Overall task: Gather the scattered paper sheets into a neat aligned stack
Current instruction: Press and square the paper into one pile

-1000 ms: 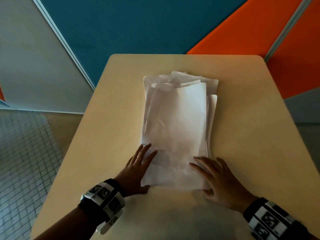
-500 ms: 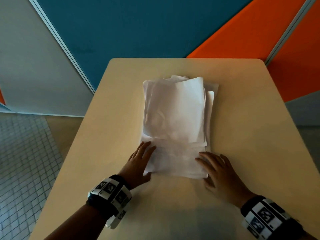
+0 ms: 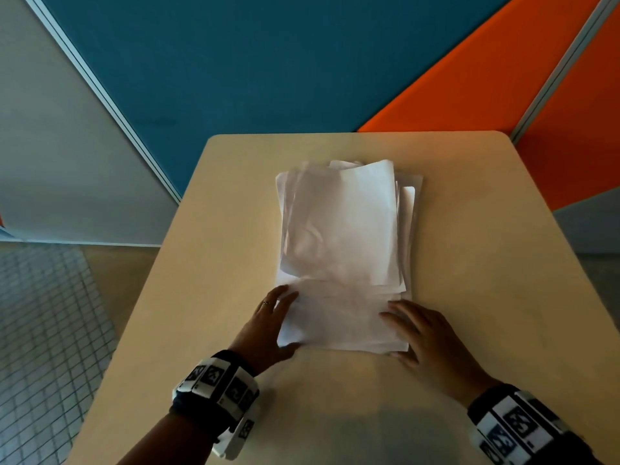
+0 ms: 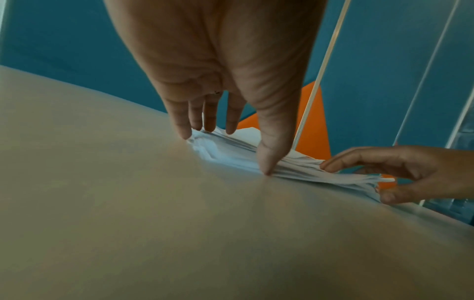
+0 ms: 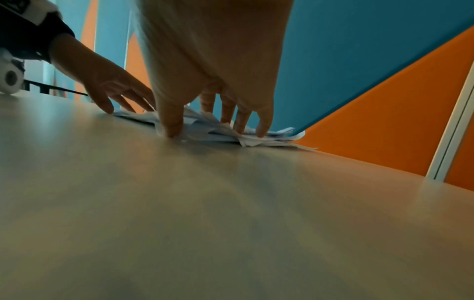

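A pile of white paper sheets [image 3: 345, 243] lies lengthwise in the middle of the beige table [image 3: 476, 297]; its edges are uneven, and the lower sheets stick out at the near end and the right side. My left hand [image 3: 285, 320] has straight fingers against the pile's left edge and its thumb at the near left corner. My right hand [image 3: 402, 333] rests its fingers on the near right corner, with the thumb at the near edge. In the left wrist view the left hand [image 4: 228, 121] brackets the ragged pile [image 4: 231, 150]. In the right wrist view the right hand [image 5: 220, 119] presses on the sheets [image 5: 256, 140].
The table's bare top surrounds the pile on all sides. Blue and orange wall panels [image 3: 268, 62] stand right behind the far edge. A tiled floor [image 3: 40, 330] lies off the left edge.
Both hands have pushed the pile's near end away from me. The top sheet slid toward the far end, and the sheets now overlap more closely.
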The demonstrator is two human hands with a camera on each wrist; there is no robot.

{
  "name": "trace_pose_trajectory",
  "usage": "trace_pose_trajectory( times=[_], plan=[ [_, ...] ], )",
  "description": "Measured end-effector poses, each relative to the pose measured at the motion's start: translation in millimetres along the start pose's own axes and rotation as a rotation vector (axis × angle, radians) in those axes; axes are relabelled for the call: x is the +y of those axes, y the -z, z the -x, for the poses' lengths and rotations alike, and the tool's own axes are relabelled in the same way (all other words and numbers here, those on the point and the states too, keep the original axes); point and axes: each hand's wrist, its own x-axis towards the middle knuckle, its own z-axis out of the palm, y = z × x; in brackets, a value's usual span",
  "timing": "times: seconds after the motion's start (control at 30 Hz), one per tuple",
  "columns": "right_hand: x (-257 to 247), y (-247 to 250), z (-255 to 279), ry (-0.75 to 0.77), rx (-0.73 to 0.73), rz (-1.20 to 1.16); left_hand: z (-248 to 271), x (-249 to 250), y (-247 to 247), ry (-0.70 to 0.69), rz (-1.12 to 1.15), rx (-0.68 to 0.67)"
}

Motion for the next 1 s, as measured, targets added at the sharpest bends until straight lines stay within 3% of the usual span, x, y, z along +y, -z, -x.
trace_pose_trajectory(
  times=[0.1,0.17,0.27,0.33,0.4,0.47,0.63,0.83,1.0],
  plan=[
    [0.4,13.6,-10.1,-0.036,0.0,-0.111,-5.7,5.4,12.3,0.053,0.044,0.018],
    [4.4,27.8,-20.5,-0.15,0.039,-0.344,-9.2,14.3,21.5,0.13,0.132,0.124],
    [21.4,46.1,-54.6,-0.486,0.137,-0.55,-37.1,15.6,39.0,0.333,0.325,0.302],
    [39.2,48.0,-79.0,-0.708,0.057,-0.58,-62.9,10.5,49.5,0.457,0.34,0.299],
    [50.0,43.2,-100.5,-0.835,-0.022,-0.585,-84.8,2.9,54.2,0.555,0.321,0.224],
    [47.5,38.4,-119.4,-0.881,-0.01,-0.587,-101.4,1.5,55.8,0.606,0.33,0.133],
    [28.3,29.8,-149.4,-0.939,-0.032,-0.613,-129.3,13.1,57.7,0.573,0.426,-0.102],
    [72.3,37.2,-153.6,-0.999,-0.033,-0.57,-146.3,-18.4,74.2,0.711,0.317,0.044],
    [85.7,45.6,-174.5,-0.997,-0.018,-0.597,-175.1,-30.2,82.1,0.729,0.507,0.044]
  ],
)
